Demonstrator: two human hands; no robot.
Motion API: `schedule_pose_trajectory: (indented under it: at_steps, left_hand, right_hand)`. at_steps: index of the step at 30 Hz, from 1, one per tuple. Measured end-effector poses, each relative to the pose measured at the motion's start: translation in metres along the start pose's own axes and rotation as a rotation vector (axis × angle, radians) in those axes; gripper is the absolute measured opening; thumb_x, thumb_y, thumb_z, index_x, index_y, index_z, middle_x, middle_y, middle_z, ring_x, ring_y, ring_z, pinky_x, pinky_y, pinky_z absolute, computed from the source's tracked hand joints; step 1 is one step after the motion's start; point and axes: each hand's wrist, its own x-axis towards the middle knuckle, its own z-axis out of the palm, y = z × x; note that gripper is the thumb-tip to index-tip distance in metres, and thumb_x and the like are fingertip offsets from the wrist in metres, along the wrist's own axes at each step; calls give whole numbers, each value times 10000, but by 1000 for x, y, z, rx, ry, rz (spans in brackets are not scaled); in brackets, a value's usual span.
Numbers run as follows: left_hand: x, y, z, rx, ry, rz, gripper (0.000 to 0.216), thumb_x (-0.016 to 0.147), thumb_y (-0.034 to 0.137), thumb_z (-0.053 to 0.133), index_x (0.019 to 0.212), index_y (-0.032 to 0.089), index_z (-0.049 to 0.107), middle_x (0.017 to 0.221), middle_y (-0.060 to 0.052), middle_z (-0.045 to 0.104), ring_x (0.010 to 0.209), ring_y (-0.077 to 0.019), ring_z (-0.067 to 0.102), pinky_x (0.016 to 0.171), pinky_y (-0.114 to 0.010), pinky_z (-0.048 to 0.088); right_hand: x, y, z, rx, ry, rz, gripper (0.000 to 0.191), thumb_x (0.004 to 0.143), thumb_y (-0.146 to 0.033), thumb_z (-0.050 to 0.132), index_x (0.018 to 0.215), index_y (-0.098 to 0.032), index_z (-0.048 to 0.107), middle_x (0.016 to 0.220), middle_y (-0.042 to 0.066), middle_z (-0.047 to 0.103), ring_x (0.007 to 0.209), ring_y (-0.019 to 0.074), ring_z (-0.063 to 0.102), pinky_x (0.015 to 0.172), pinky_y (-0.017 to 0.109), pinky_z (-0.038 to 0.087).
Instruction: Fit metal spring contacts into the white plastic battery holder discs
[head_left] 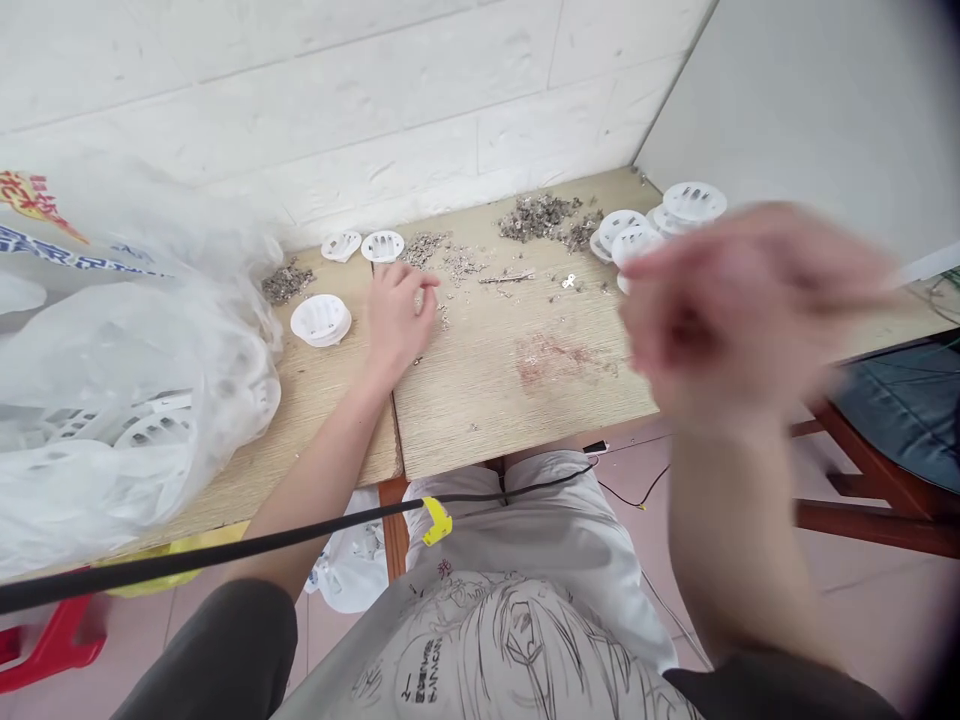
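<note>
My left hand rests on the wooden table, fingers curled together over small metal bits; whether it pinches one is unclear. A short stack of white round plastic discs lies just left of it, and two single discs lie beyond it by the wall. My right hand is raised above the table's right side, smeared by motion, so its fingers cannot be read. Behind it sit more white discs and a larger heap of metal bits.
A big clear plastic bag holding several white discs fills the table's left side. A black cable with a yellow clip crosses my lap. A white brick wall bounds the table at the back. A wooden frame and a red stool stand on the floor.
</note>
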Motion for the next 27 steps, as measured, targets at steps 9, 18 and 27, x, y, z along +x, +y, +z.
schedule_pose_trajectory:
  at_steps: [9,18,27]
  left_hand:
    - [-2,-18,-8,277,-4,-300,623,834,300,577,1429,158,455,1507,-221,380,1458,-433,233,1156,-612,174]
    - [-1,-22,-16,293,73,-310,607,848,328,572,1429,222,434,1512,-182,396,1485,-414,192,1168,-633,139]
    - [3,-36,-14,193,14,-237,750,755,116,571,1465,237,361,1491,-180,381,1386,-372,404,1120,-575,355]
  right_hand:
    - [64,119,81,-850,-272,-25,587,1011,-569,270,1126,-156,671,1114,181,649,1167,347,520,954,502,432]
    - [43,130,76,-911,-474,-57,480,977,-423,465,1375,-164,535,1390,178,518,1304,355,391,1070,514,349]
    - [47,134,77,-898,-502,7,248,953,-173,455,1015,-159,695,1110,143,621,1121,298,505,964,437,425]
